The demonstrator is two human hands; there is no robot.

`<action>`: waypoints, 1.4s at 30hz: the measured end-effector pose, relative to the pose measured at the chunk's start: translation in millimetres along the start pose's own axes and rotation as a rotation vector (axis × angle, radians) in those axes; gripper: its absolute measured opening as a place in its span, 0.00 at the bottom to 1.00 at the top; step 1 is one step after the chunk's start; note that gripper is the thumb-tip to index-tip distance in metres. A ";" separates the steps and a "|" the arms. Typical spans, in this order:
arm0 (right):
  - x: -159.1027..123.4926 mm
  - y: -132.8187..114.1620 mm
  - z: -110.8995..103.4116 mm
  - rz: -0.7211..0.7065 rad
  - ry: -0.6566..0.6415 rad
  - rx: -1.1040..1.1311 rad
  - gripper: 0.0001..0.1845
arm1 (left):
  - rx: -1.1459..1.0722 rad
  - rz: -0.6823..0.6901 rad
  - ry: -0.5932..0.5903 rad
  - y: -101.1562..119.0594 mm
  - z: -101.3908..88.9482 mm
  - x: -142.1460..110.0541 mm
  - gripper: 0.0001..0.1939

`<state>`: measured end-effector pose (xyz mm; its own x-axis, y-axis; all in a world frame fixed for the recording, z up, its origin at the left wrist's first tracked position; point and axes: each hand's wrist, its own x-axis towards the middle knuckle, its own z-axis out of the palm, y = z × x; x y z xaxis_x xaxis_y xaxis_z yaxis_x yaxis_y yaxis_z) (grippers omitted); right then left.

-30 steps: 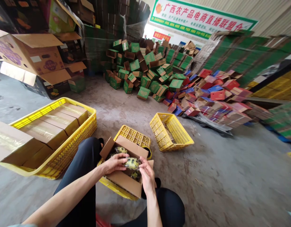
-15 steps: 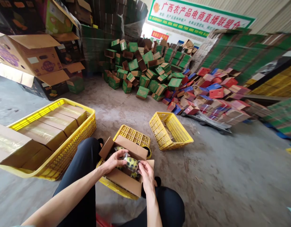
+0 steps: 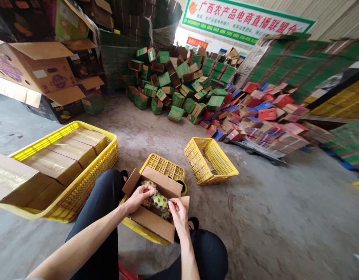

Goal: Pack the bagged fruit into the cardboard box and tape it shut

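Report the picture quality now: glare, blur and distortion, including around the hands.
In the head view, glare streaks the taped cartons in the yellow crate at left; in the head view, the stacked green cartons at right look stretched and smeared; in the head view, the spotted, wrapped item between left hand and right hand is fairly sharp.

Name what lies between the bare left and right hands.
The head view shows a clear-wrapped, dark-spotted yellow oblong package between the left hand and right hand.

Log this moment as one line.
left hand: holding wrapped item | right hand: holding its other end | open carton: more inside
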<state>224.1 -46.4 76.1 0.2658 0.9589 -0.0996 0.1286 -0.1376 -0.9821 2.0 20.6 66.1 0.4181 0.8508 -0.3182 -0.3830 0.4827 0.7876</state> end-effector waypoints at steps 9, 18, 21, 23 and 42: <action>-0.4 2.5 3.1 0.074 0.142 0.199 0.27 | -0.135 0.015 -0.011 0.4 3.5 4.1 0.25; 1.3 3.5 3.4 0.098 0.145 0.277 0.24 | -0.152 0.015 -0.027 -1.1 3.8 5.3 0.23; 3.2 3.9 1.3 0.112 0.148 0.296 0.24 | -0.140 0.010 -0.071 1.7 2.2 5.0 0.21; 4.3 3.7 -1.8 0.112 0.163 0.297 0.24 | -0.129 -0.017 -0.082 3.3 0.1 5.1 0.22; -4.5 -15.0 0.7 -0.040 -0.048 0.137 0.22 | -0.232 -0.231 -0.156 4.3 -6.2 1.4 0.20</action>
<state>220.3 -48.4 91.2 0.2166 0.9742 -0.0640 0.0058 -0.0668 -0.9977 -4.2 25.1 65.8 0.6292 0.6806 -0.3753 -0.4328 0.7079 0.5582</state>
